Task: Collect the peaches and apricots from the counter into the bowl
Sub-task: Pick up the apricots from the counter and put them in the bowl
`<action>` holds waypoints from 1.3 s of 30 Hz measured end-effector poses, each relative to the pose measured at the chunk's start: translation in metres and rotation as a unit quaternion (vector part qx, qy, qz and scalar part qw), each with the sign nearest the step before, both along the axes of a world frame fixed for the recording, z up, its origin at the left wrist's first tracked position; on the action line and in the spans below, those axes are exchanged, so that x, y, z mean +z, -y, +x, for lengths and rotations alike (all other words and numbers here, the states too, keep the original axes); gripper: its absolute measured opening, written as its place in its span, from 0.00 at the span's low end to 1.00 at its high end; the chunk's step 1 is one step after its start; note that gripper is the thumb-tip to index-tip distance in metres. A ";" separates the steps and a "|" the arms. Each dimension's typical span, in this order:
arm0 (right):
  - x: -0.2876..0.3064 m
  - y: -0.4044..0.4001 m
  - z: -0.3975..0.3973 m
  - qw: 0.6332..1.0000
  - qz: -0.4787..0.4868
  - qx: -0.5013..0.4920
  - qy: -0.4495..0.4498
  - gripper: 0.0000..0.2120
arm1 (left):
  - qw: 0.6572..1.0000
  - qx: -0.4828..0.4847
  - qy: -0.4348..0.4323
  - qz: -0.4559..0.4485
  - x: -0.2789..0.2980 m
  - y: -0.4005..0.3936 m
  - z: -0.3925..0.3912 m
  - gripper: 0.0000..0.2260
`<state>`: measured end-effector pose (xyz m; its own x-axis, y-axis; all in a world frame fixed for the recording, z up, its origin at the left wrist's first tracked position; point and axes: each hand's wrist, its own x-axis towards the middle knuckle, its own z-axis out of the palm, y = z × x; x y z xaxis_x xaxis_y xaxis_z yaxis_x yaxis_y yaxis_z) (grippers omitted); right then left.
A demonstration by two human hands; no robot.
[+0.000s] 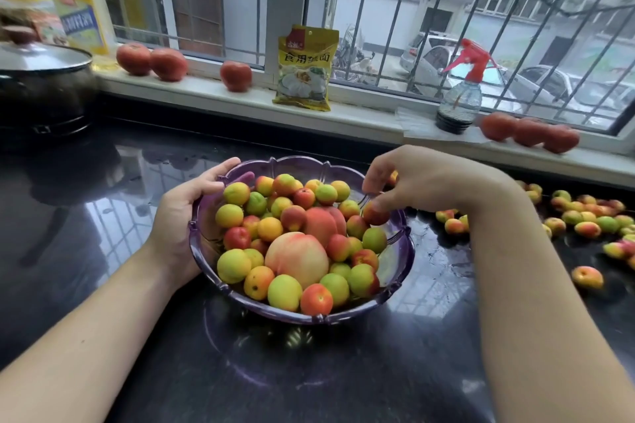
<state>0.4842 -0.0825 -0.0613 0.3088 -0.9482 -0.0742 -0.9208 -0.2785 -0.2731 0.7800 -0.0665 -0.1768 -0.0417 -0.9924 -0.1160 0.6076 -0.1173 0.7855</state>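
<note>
my left hand (185,213) cups the bowl (395,271) at its nine o'clock rim, thumb hooked over the scalloped edge, palm against the outer wall. my right hand (422,182) hangs over the two o'clock rim, fingertips curled down and pinching a small reddish apricot (376,215) just inside the edge; another bit of fruit peeks out behind my fingers, but i can't tell if i'm holding it. the bowl is translucent purple, fluted, glossy, sitting on the black polished counter (103,216) that mirrors the window bars. inside it, a heap of small round apricots (285,292), smooth skins running green-yellow to orange-red, packed around two big peaches: a pale pink-cream peach (297,259) in the middle and a redder peach (323,223) at its one o'clock. more loose apricots (587,227) lie scattered on the counter at three o'clock of the bowl, well apart from it.
</note>
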 end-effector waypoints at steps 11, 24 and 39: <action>-0.045 0.047 -0.063 0.932 -0.160 -0.312 0.093 0.07 | 1.000 -0.008 0.005 -0.003 0.002 -0.002 -0.001 0.21; -0.096 0.054 -0.054 0.922 -0.069 -0.368 -0.099 0.23 | 1.000 -0.013 0.004 -0.013 -0.003 0.001 0.003 0.21; 0.000 0.006 0.010 0.995 0.005 -0.020 0.094 0.11 | 1.000 -0.005 0.001 -0.001 0.002 -0.002 0.000 0.21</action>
